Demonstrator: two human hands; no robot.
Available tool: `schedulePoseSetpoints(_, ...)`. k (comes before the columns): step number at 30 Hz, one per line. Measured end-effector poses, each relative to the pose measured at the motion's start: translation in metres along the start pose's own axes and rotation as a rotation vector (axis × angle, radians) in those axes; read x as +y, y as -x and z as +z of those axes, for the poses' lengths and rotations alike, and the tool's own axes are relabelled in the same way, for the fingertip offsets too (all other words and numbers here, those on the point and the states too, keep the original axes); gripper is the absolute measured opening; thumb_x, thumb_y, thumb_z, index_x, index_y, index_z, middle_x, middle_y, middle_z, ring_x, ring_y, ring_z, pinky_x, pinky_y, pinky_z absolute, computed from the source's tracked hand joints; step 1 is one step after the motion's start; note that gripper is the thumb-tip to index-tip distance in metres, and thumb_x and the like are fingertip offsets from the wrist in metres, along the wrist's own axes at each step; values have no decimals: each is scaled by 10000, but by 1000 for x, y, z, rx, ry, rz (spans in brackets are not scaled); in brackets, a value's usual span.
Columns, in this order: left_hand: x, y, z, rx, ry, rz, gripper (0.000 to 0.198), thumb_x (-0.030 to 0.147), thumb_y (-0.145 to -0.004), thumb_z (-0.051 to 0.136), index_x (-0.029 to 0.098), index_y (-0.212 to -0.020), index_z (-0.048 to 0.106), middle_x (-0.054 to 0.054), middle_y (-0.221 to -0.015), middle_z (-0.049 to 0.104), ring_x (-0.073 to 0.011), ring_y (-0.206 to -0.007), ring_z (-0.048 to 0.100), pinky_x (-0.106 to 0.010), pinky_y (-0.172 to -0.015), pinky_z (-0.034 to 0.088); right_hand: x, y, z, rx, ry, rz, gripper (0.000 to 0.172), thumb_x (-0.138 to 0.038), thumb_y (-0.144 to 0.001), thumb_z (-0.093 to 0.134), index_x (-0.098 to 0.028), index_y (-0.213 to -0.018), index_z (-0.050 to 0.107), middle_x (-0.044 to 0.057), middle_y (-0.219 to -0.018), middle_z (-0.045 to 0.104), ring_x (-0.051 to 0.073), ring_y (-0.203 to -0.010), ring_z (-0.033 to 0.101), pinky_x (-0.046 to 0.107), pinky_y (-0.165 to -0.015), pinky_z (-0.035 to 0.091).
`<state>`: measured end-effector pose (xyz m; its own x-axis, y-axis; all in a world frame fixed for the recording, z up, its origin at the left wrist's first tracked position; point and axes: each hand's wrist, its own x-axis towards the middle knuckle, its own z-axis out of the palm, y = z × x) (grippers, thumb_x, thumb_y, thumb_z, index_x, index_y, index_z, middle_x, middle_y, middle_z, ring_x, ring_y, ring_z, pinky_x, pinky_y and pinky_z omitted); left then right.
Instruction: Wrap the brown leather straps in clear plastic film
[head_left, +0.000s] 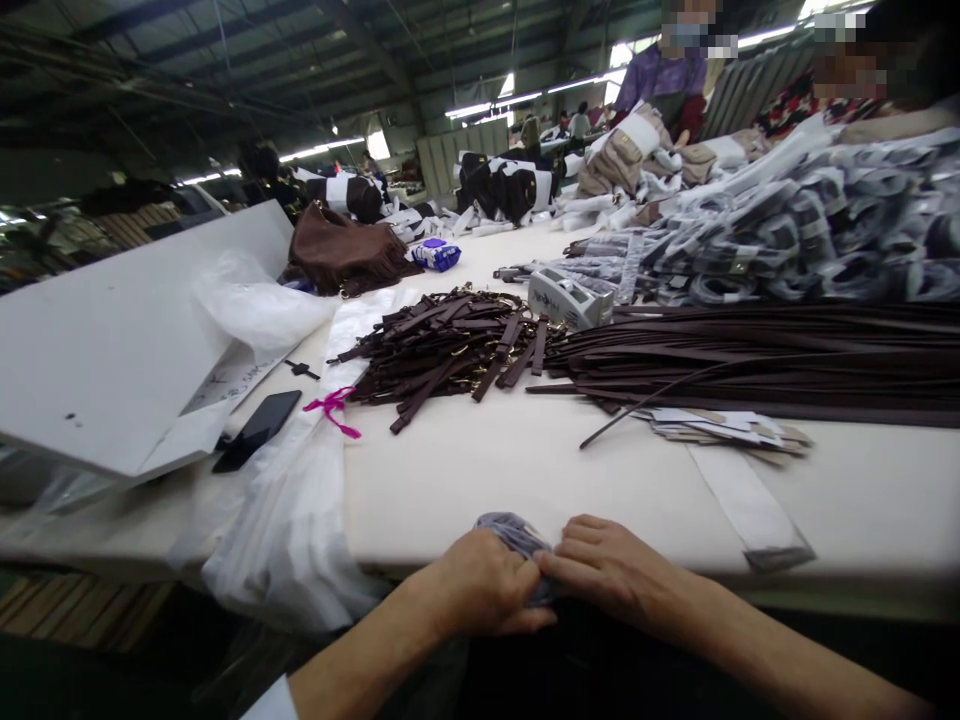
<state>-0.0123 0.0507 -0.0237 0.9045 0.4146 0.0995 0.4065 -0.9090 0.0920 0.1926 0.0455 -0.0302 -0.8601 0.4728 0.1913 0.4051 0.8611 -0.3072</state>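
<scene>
At the table's front edge, a coiled strap in clear plastic wrap [504, 524] sits between my two hands, partly covered by them. My left hand [484, 582] is closed around its near left side in a fist. From the right, my right hand [609, 566] pinches the wrap with bent fingers, its thumb tip close to the left hand. Beyond them lies a tangled heap of short dark brown straps [442, 345] with gold-coloured hardware. Long brown straps [787, 355] are laid in a bundle to the right.
A grey tape dispenser [571, 298] stands behind the straps. Paper cards [724, 428] and a flat clear sleeve [750, 505] lie to the right. Plastic bags [296, 530], a phone [259, 430] and a white board [142, 330] occupy the left. Wrapped coils [817, 220] are piled behind; people work beyond.
</scene>
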Motion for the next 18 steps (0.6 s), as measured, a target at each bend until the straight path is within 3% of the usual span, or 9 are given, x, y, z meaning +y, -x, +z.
schedulePoseSetpoints(3,-3,-1,10,142,-21,52,280,388,-837,484,168,-693,579,-39,-519,575,-143,-461,518,-239,-465,356,5,5,5,2,20,-28,169,-207,-938,398,-140,-1031,522,41,-797,600,168,-716,477,308,-687,343)
schedulePoseSetpoints(5,-3,1,12,175,-2,64,260,366,-844,480,162,-723,586,-40,-541,576,-146,-485,525,-243,-487,376,6,6,7,1,28,-46,185,-210,-943,382,-139,-1046,519,45,-802,598,171,-724,472,315,-694,343)
schedulePoseSetpoints(11,-1,6,-5,44,169,24,211,275,-838,492,114,-857,627,-101,-646,616,-195,-594,555,-305,-592,459,7,0,0,22,31,-101,205,-179,-951,334,-133,-979,531,47,-780,591,171,-708,463,312,-670,340)
schedulePoseSetpoints(13,-5,7,-15,103,290,-14,214,215,-845,478,137,-973,631,-118,-749,645,-211,-723,589,-356,-742,472,13,-3,-5,37,39,-79,211,-169,-951,331,-143,-911,537,37,-752,583,162,-676,458,302,-649,338)
schedulePoseSetpoints(15,-14,7,-21,200,372,-85,248,167,-844,475,195,-1042,623,-109,-873,661,-214,-882,592,-421,-914,399,23,-7,-9,48,55,-29,248,-142,-951,316,-155,-840,538,25,-719,573,149,-644,457,287,-627,337)
schedulePoseSetpoints(18,-30,6,-20,290,350,-154,236,143,-837,483,219,-993,643,-88,-900,664,-208,-930,579,-428,-933,385,37,-12,-11,60,68,30,280,-119,-945,322,-162,-783,545,11,-678,566,134,-610,466,267,-601,342)
